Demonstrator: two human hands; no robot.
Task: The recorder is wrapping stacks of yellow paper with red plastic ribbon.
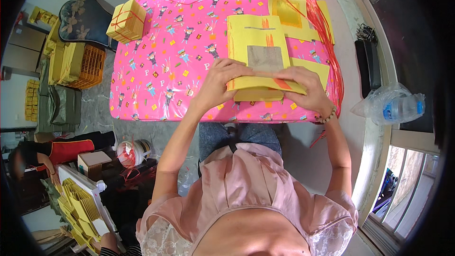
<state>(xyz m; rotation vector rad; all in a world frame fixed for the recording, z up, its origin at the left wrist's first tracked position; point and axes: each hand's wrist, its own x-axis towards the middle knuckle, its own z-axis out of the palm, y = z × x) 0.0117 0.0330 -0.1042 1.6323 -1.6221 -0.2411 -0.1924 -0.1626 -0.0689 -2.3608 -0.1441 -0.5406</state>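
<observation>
A yellow paper sheet with a grey rectangle and orange-red marks lies before me at the table's near right. Its near edge is bent up into a fold. My left hand grips the fold's left end, fingers on top and thumb beneath. At the right end my right hand pinches the same fold, with a beaded bracelet on the wrist. Below the fold, part of another yellow piece shows near the table edge. More yellow sheets lie under and beside it, and one yellow sheet with an orange square lies farther back.
Red plastic strands run down the table's right side from a red bundle. A tied stack of yellow pieces stands far left on the pink patterned tablecloth. A bagged water bottle is at right. People handle yellow pieces at lower left.
</observation>
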